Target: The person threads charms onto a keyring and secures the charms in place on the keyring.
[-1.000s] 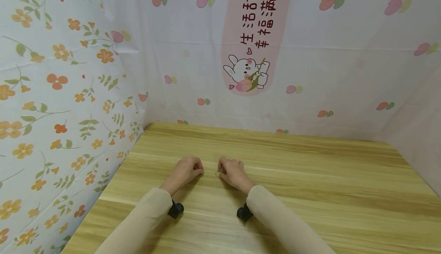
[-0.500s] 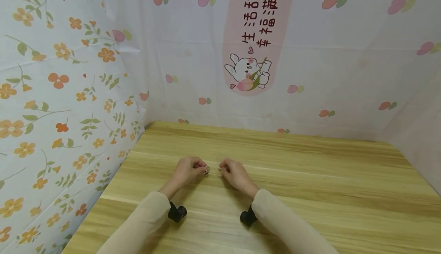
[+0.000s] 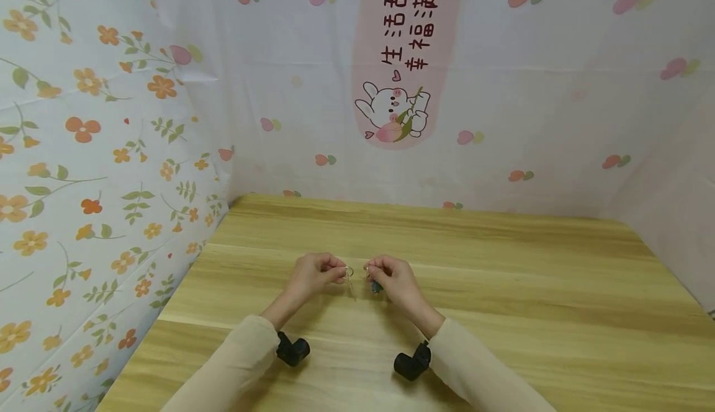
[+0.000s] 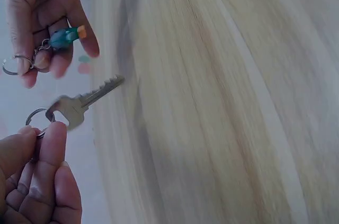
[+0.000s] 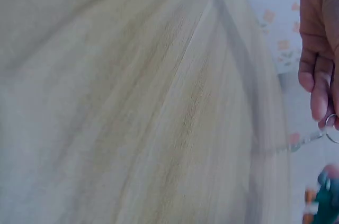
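Note:
My left hand (image 3: 314,274) pinches a metal split ring (image 4: 37,112) between thumb and forefinger. A toothed silver key (image 4: 71,110) hangs from that ring, its blade pointing away from the fingers in the left wrist view. Facing it, my right hand (image 3: 398,278) pinches a second ring (image 4: 11,66), part of a keychain. From its short chain (image 4: 41,48) a small green charm (image 4: 64,38) with an orange end lies against the curled fingers. The two rings are apart, with a narrow gap between the hands. In the right wrist view the charm (image 5: 326,200) is blurred and cut by the edge.
The wood-grain table (image 3: 503,275) spreads beneath both hands. Printed cloth hangs behind it (image 3: 313,89) and along the left side (image 3: 112,182). Black wrist cameras sit under the left cuff (image 3: 293,350) and right cuff (image 3: 413,362).
My left hand has moved right, and its ring and hanging key have come into sight. My right hand has also shifted slightly right and turned, showing the green charm.

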Demonstrator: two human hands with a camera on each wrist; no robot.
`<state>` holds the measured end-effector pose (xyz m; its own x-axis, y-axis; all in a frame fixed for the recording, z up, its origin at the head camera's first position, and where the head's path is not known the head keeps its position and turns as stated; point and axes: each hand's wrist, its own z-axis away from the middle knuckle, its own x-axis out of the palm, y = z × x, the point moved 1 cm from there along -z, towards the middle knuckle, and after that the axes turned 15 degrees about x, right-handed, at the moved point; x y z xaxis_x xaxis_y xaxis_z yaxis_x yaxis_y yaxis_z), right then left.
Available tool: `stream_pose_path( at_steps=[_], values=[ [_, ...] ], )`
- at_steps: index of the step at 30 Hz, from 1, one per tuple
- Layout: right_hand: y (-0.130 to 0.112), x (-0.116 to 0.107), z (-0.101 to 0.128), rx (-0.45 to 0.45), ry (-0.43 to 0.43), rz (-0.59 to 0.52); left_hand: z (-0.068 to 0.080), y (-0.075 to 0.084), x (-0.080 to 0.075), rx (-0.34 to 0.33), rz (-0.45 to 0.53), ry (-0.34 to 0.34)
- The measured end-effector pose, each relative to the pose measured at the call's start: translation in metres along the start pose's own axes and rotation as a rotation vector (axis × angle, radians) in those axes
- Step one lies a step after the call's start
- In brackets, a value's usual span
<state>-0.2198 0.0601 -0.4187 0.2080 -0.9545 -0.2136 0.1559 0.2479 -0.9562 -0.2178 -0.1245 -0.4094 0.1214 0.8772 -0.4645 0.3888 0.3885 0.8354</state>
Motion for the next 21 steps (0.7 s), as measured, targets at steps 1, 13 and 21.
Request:
stream_pose_path(
  at_steps=[1,13,21],
  values=[
    [0.0,-0.001,0.002,0.01,-0.008,-0.02,0.0,0.002,0.001,0.003,0.009,-0.003],
    [-0.005,-0.013,0.024,-0.319,0.185,0.354,0.003,0.019,0.017,-0.059,0.171,-0.049],
    [-0.003,-0.021,0.033,-0.426,0.238,0.394,0.007,0.029,0.027,-0.126,0.326,-0.09]
  ],
)
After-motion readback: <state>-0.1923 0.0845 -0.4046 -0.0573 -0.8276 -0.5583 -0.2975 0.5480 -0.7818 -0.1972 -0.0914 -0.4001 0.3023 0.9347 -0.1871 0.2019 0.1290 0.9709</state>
